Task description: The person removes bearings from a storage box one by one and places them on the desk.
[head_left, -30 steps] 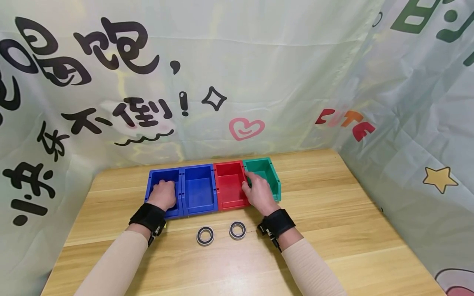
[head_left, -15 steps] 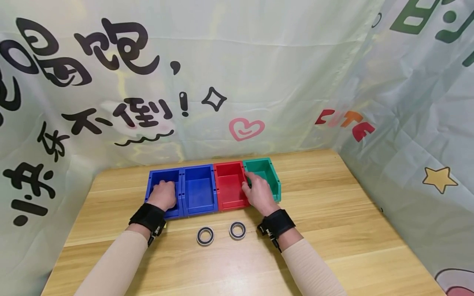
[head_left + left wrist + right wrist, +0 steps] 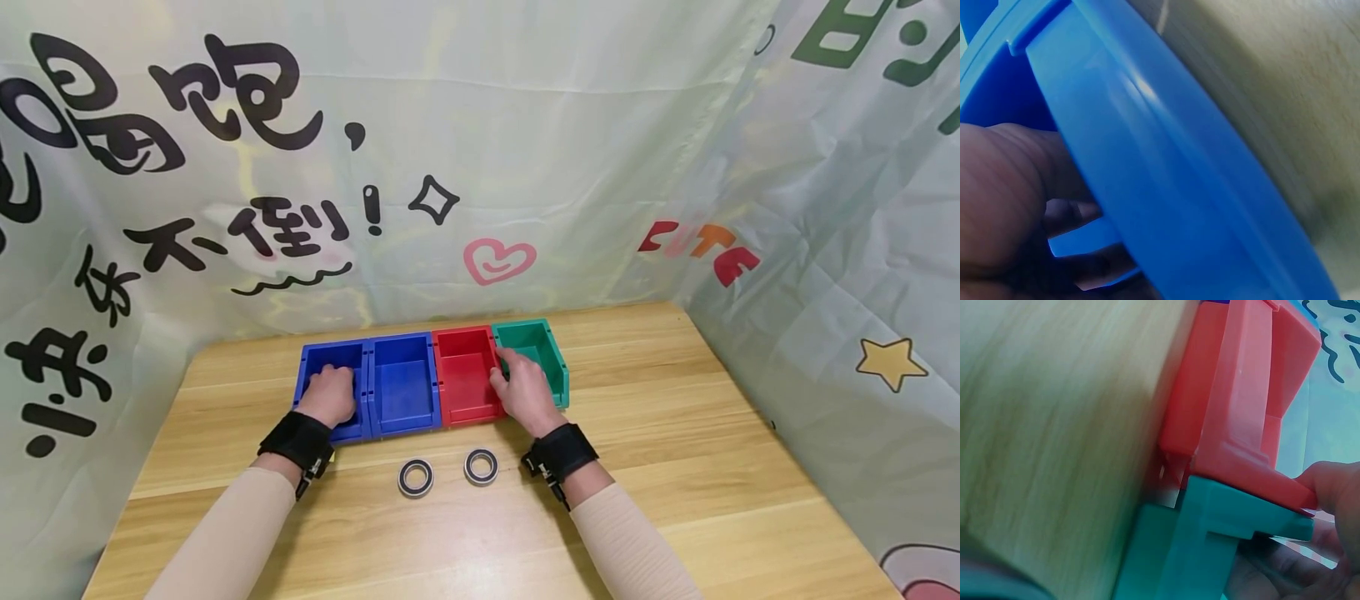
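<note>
Four-sided open bins stand joined in a row, and my left hand (image 3: 327, 396) reaches into the leftmost blue bin (image 3: 322, 357). Its fingers go down behind that bin's front wall (image 3: 1135, 150) in the left wrist view; I cannot tell whether they hold anything. At the other end, my right hand (image 3: 528, 398) pinches the adjoining side walls of the red bin (image 3: 467, 375) and the green bin (image 3: 536, 337). The right wrist view has the thumb on the red side (image 3: 1254, 472) and the fingers on the green side (image 3: 1244, 515).
Between the two hands is a second blue bin (image 3: 405, 383). Two ring-shaped bearings, one on the left (image 3: 416, 492) and one on the right (image 3: 481, 481), lie flat on the wooden table (image 3: 675, 467) before the row. A printed cloth (image 3: 585, 167) hangs behind.
</note>
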The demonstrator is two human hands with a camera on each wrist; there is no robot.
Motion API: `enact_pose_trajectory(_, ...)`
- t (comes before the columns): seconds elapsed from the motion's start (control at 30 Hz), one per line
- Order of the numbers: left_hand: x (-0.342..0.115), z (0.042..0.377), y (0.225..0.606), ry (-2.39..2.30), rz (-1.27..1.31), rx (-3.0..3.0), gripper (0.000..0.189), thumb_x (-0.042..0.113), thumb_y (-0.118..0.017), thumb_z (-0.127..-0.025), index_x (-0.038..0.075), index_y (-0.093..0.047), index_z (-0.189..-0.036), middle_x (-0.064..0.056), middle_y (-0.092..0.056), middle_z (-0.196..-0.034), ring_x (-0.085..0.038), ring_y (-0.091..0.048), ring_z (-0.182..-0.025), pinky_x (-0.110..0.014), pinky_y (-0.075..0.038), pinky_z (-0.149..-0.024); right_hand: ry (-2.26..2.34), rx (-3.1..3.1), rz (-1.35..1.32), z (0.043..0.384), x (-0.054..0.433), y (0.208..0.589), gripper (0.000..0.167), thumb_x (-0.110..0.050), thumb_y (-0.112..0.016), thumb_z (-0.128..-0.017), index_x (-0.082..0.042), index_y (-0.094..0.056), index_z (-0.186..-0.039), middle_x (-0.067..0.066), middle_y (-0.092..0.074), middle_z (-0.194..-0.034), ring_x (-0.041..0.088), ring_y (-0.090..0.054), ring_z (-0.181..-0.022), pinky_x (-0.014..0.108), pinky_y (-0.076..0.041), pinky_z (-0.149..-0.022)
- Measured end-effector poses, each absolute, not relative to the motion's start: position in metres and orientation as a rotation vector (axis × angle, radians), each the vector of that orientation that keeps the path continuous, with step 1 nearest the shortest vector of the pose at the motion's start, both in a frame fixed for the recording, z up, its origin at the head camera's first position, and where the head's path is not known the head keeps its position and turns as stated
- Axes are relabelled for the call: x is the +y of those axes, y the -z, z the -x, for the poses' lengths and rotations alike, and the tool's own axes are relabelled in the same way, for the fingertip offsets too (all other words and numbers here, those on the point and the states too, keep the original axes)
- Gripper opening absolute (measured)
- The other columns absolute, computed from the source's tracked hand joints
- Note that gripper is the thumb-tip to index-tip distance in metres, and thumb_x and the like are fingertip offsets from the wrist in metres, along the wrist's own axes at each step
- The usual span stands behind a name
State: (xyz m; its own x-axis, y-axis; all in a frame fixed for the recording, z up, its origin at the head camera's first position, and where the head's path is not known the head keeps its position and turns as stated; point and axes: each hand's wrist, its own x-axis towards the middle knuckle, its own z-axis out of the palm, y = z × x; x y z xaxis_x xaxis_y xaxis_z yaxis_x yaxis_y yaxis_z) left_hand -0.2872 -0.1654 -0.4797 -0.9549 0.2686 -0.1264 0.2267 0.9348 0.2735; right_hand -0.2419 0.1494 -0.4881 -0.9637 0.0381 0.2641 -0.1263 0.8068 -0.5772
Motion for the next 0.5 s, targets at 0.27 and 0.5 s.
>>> enact_pose_trajectory(0.27, -0.165, 0.282, 0.474, -0.394, -0.412, 2.95, 0.033, -0.003, -0.057, -0.085, -0.012, -0.059, -0.116, -0.036, -0.054, -0.11, -0.053, -0.049, -0.103, -0.064, -0.039, -0.092, -0.893, -2.734, -0.076, 0.242, 0.15, 0.489, 0.043, -0.017, -0.064, -0.091, -0.004, -0.057, -0.131, 0.015, -0.06, -0.124, 0.03, -0.059, -0.109, 0.042, -0.054, -0.087)
enact_pose_trajectory(0.5, -0.163, 0.278, 0.466, -0.425, -0.402, 2.928, 0.037, -0.003, -0.058, -0.084, -0.012, -0.057, -0.121, -0.037, -0.051, -0.114, -0.055, -0.047, -0.104, -0.065, -0.039, -0.09, -0.887, -2.735, -0.068, 0.242, 0.15, 0.488, 0.043, -0.016, -0.065, -0.09, -0.004, -0.057, -0.131, 0.015, -0.061, -0.124, 0.03, -0.059, -0.109, 0.042, -0.054, -0.087)
